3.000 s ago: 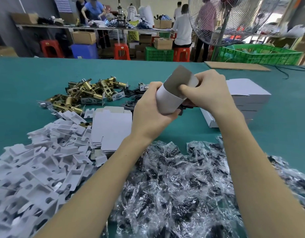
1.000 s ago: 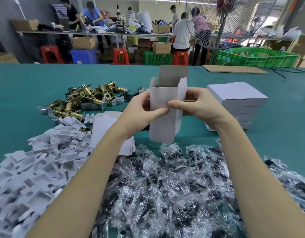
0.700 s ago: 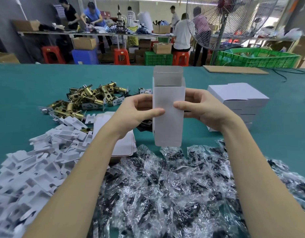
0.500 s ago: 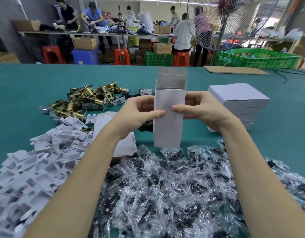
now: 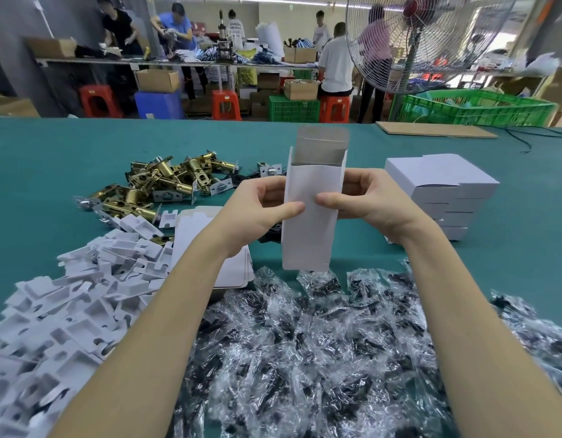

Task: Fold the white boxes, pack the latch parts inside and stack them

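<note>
Now that the flat blank has been squared into an upright tube at frame centre over the counter (image 5: 67, 159), white box (image 5: 311, 216) stands open-topped; left hand (image 5: 260, 207) and right hand (image 5: 365, 200) pinch its sides, so latch parts (image 5: 153, 181), upper left, go in next.

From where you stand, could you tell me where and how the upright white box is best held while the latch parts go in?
Hold the white box around its middle from one side, thumb on the near face and fingers behind, much as the left hand and right hand do now. It stands upright with its top flaps open, so a mid-body grip probably leaves the mouth clear for loading.
</note>
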Motion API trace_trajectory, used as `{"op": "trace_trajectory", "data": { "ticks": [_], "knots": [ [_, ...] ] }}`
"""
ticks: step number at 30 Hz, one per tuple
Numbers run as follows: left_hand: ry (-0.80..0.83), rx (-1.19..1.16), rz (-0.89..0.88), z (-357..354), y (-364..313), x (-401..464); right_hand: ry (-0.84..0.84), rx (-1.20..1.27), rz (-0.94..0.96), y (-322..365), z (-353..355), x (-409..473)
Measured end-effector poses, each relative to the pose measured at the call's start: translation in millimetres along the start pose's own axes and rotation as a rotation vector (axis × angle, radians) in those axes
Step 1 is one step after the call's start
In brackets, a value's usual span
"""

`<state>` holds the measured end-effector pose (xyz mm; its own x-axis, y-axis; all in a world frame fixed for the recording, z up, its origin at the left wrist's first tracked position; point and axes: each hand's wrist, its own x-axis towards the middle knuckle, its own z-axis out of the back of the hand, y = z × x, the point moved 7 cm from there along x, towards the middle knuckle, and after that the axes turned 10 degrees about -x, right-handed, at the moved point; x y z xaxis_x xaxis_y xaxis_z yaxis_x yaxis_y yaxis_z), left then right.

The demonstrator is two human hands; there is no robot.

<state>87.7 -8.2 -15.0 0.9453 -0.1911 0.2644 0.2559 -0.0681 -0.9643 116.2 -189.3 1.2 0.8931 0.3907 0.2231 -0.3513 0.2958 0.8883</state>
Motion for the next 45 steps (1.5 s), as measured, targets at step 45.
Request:
{"op": "trace_trajectory", "data": {
  "ticks": [45],
  "knots": [
    [-0.188, -0.045, -0.189, 6, -39, -6, -0.079, 0.020, 0.188, 22, -1, -1]
  ]
}}
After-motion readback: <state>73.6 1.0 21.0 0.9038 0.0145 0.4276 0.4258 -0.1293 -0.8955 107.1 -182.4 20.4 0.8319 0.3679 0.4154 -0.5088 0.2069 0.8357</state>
